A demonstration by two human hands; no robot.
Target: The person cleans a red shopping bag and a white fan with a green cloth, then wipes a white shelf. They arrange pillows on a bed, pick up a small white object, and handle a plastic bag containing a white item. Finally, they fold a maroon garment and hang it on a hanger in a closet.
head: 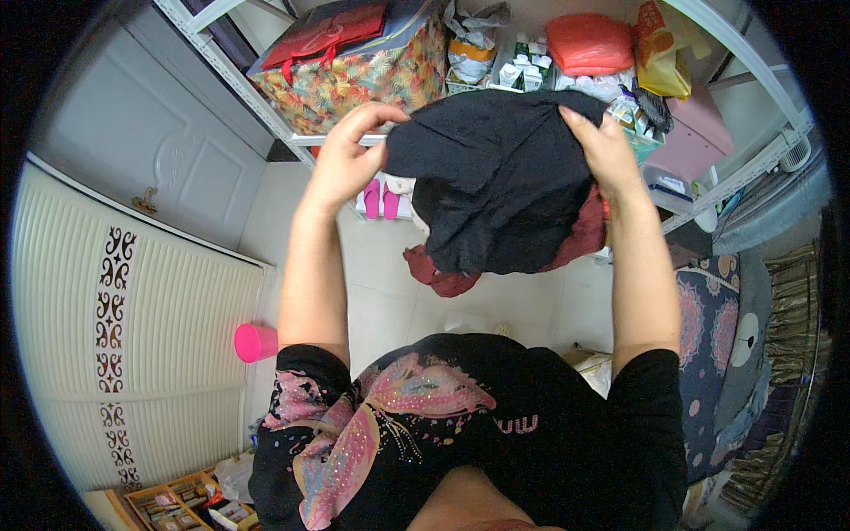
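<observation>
A black cloth garment (498,179) hangs spread between my two hands at the level of the shelf. My left hand (352,156) pinches its upper left edge between thumb and fingers. At the upper right, my right hand (604,149) grips it with the thumb on top; the other fingers are hidden behind the fabric. Dark red cloth (441,272) shows below and behind the black one, and a strip of white cloth (402,186) peeks out at its left side. Whether these are separate pieces I cannot tell.
Ahead, a white metal shelf (744,33) carries a floral storage box (358,86), cartons (528,73), a red plastic bag (590,45) and a pink box (690,136). Pink slippers (382,199) sit low beyond my left hand. A pink bin (255,343) stands left; a bed (710,358) lies right.
</observation>
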